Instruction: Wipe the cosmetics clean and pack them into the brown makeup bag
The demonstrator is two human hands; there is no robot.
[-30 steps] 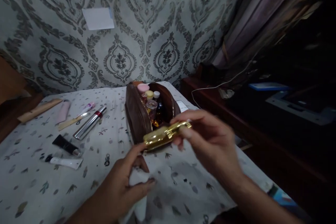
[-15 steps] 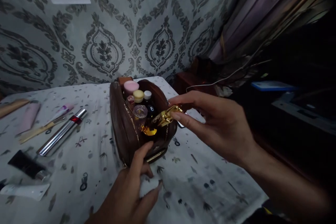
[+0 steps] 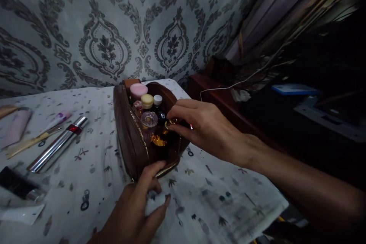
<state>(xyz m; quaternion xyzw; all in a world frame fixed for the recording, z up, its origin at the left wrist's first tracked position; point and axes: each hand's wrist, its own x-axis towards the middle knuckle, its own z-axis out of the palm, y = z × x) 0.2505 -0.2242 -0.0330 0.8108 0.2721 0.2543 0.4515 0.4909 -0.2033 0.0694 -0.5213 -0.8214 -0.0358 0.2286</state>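
A brown zippered toiletry bag [image 3: 126, 129] stands unzipped on the table. It holds a pink-lidded jar [image 3: 138, 90], a yellow-capped bottle [image 3: 147, 101], a dark bottle with a white cap [image 3: 158, 101] and a clear-topped bottle [image 3: 149, 120]. My right hand [image 3: 204, 126] reaches into the bag's right side, its fingers closed on a shiny gold bottle [image 3: 171, 122], mostly hidden by the hand. At the bag's front edge rests the index finger of my left hand [image 3: 137, 206]. Its other fingers curl round a small white wad [image 3: 154, 201], perhaps tissue.
On the left lie a silver tube with a red band [image 3: 58, 145], a brush [image 3: 34, 141], a pink pouch-like item [image 3: 17, 127], a black tube [image 3: 18, 183] and a white tube [image 3: 23, 213]. A white cable [image 3: 228, 87] runs behind the table's right edge.
My right hand has lowered the gold bottle deeper into the bag, so less of it shows. The left hand stays at the front edge. The view has shifted slightly.
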